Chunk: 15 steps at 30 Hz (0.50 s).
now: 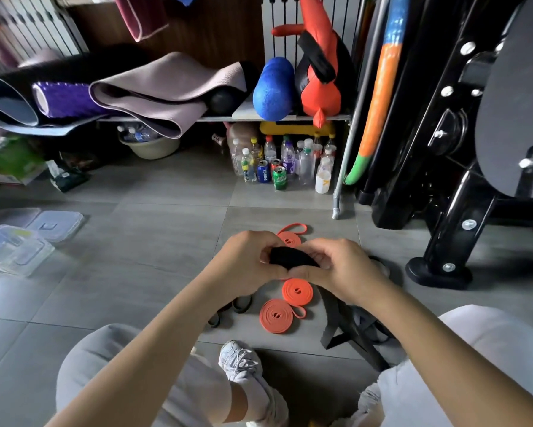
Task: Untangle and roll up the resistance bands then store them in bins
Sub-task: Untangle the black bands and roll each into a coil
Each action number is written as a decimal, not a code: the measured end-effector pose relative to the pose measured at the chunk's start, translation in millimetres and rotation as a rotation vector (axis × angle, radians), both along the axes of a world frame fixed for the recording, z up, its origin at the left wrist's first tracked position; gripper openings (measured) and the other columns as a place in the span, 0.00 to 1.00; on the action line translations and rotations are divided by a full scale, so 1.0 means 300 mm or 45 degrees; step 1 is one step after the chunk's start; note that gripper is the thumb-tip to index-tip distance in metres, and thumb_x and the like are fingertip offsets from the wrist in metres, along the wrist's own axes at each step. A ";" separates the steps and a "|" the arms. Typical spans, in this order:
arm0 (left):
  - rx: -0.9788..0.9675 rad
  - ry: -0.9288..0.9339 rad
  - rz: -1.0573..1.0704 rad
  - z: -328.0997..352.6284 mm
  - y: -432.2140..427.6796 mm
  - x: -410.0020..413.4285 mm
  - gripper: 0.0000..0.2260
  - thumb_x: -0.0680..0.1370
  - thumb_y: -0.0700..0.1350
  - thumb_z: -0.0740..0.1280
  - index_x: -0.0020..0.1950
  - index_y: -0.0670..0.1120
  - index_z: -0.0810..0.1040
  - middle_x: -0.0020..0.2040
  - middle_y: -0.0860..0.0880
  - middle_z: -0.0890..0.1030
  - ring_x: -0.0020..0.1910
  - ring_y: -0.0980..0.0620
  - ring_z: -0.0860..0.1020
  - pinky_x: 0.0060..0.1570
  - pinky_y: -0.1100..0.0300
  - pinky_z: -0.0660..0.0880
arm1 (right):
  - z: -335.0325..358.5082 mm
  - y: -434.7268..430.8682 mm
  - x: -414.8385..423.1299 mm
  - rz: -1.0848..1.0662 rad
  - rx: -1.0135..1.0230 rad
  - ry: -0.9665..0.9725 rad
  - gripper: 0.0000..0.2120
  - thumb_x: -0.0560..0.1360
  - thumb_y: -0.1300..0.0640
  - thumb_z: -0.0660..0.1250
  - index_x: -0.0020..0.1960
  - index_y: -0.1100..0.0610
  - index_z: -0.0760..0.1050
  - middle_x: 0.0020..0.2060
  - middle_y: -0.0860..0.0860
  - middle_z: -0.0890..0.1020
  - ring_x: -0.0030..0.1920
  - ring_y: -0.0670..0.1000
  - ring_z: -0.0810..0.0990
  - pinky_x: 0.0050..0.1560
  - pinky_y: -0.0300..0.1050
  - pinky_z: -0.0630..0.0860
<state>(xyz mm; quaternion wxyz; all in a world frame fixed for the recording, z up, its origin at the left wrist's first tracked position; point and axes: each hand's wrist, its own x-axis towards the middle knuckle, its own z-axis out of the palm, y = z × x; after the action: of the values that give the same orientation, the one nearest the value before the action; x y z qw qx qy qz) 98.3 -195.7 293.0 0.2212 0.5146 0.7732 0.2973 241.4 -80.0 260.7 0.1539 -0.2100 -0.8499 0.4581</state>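
I see my left grip (pixel 252 257) and right grip (pixel 339 266) both pinching a black band (pixel 293 257) above three coiled orange bands (pixel 297 291) on the floor (pixel 154 241); clear bins (pixel 12 251) sit far left.

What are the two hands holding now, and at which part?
A black rolled-up resistance band. The left hand grips its left side and the right hand its right side.
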 end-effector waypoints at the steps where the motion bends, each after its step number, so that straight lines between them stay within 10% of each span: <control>1: 0.018 -0.145 0.015 -0.006 0.001 -0.004 0.10 0.68 0.38 0.75 0.43 0.50 0.78 0.42 0.48 0.83 0.43 0.48 0.82 0.46 0.58 0.77 | -0.014 -0.002 0.012 -0.033 -0.103 0.022 0.15 0.67 0.53 0.76 0.53 0.54 0.80 0.42 0.45 0.84 0.44 0.42 0.82 0.50 0.42 0.78; 6: 0.144 -0.730 0.128 -0.067 -0.013 0.020 0.15 0.68 0.28 0.71 0.43 0.48 0.79 0.34 0.54 0.84 0.32 0.59 0.80 0.33 0.67 0.76 | -0.097 -0.042 0.069 -0.173 -0.336 0.125 0.14 0.68 0.59 0.75 0.52 0.48 0.80 0.46 0.48 0.85 0.48 0.47 0.83 0.55 0.48 0.78; 15: 0.288 -1.358 0.347 -0.164 0.017 0.105 0.11 0.63 0.38 0.73 0.45 0.44 0.82 0.37 0.49 0.83 0.33 0.58 0.80 0.31 0.68 0.75 | -0.102 -0.051 0.073 -0.235 -0.560 0.348 0.12 0.70 0.58 0.72 0.51 0.45 0.80 0.47 0.46 0.85 0.51 0.47 0.83 0.55 0.41 0.76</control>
<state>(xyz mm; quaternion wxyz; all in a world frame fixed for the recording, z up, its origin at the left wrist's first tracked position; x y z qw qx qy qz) 129.6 -190.6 243.8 0.4845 0.2089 0.5772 0.6233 263.2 -95.2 230.1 0.2589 -0.2510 -0.6786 0.6399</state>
